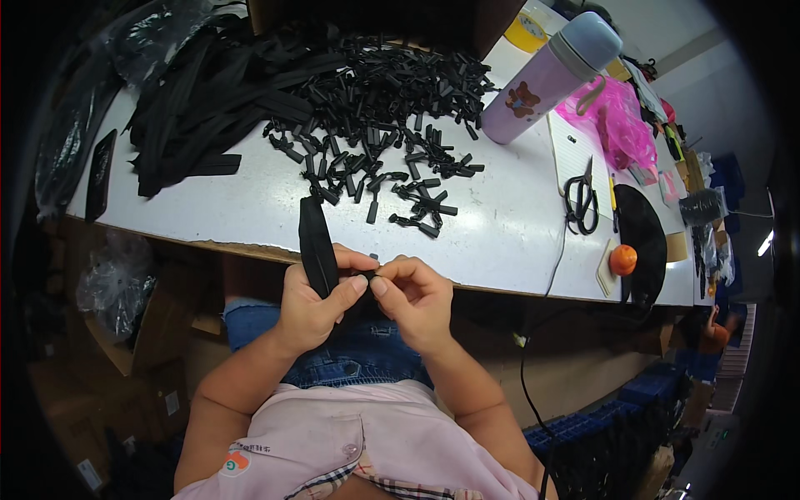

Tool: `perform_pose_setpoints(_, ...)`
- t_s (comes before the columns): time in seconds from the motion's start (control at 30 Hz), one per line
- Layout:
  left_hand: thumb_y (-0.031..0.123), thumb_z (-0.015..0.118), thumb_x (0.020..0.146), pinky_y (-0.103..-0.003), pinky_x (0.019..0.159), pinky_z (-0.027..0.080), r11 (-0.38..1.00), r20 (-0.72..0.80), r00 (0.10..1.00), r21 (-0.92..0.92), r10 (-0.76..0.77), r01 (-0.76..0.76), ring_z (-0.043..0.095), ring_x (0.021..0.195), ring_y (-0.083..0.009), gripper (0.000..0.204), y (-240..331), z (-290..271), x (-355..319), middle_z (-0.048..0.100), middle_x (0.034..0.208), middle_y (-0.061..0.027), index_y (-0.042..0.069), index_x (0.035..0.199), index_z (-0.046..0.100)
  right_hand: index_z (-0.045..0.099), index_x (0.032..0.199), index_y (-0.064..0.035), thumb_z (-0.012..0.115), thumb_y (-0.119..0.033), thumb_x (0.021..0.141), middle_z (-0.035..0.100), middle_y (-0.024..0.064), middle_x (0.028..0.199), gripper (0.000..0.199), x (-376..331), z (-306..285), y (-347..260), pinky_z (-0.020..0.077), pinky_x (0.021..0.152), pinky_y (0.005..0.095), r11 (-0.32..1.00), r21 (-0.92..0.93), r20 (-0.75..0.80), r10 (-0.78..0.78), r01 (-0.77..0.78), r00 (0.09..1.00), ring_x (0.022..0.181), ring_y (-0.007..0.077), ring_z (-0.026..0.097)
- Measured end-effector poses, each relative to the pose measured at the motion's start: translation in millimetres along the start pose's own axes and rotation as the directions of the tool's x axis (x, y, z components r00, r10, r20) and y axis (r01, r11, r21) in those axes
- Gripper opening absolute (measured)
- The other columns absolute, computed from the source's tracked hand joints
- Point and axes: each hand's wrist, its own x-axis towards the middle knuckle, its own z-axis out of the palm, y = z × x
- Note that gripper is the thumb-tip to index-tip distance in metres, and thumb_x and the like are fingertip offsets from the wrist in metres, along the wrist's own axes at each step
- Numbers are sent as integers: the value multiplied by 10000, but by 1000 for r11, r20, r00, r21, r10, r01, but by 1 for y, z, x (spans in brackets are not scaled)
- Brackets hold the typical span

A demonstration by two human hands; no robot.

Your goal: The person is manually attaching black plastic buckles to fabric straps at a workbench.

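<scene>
Just off the table's front edge, above my lap, my left hand [307, 310] is closed round a black zipper strip [315, 242]. One end of the strip stands up past my thumb; its lower part runs down behind my fingers. My right hand [419, 302] pinches with thumb and forefinger, its tips meeting those of my left hand. A small dark piece shows between the fingertips, too covered to name. Beyond my hands lies a big heap of black zipper pulls [392, 92], with several loose ones scattered toward me. More black strips [208, 96] are piled at the left.
On the white table [258, 212] a phone [101, 175] lies at the left edge. A lilac bottle [542, 83] stands right of the heap. Farther right are scissors [582, 200], a notepad [568, 150], a pink plastic bag [617, 121] and an orange fruit [622, 260]. A cable hangs over the front edge.
</scene>
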Motion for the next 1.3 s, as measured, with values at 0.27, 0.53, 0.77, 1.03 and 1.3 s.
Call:
perform_pose_setpoints(0.27,45,529,781,-143,426,352,997,29,1000,70,10,-12,455,513,-21,149,7,2,-2,509,803,-33,-30,909,532,514,823,9,516,-100,816,484,-2,700,109,-4,-8,3,326,497,158,999,-37,104,-11,15,994,562,30,403)
perform_pose_setpoints(0.53,29,552,763,-150,451,356,996,-15,999,84,41,-40,440,512,-25,135,5,5,-7,499,762,-24,-25,883,525,515,838,16,527,-84,801,507,28,699,107,-4,-9,9,358,509,188,917,-262,90,-288,302,953,596,69,438)
perform_pose_setpoints(0.77,51,617,721,-164,447,322,968,16,998,243,54,-57,386,485,-15,126,-5,1,-9,457,563,36,-6,821,564,542,805,17,597,-9,711,531,70,691,112,-8,1,-4,357,455,182,957,-172,-73,-247,232,966,503,88,459)
perform_pose_setpoints(1.03,37,597,706,-170,443,310,936,41,991,326,124,-131,373,478,-20,77,-7,0,-8,440,549,39,3,775,597,549,772,4,618,18,632,529,62,600,157,0,-8,-20,370,402,211,514,-668,282,-495,538,822,448,110,474)
perform_pose_setpoints(1.3,15,592,701,-173,456,323,955,43,993,273,108,-116,397,507,-23,91,-13,-2,-8,474,591,18,-8,788,581,535,737,-11,618,11,607,507,68,569,155,0,-6,-22,373,376,246,454,-700,297,-516,550,804,427,162,481)
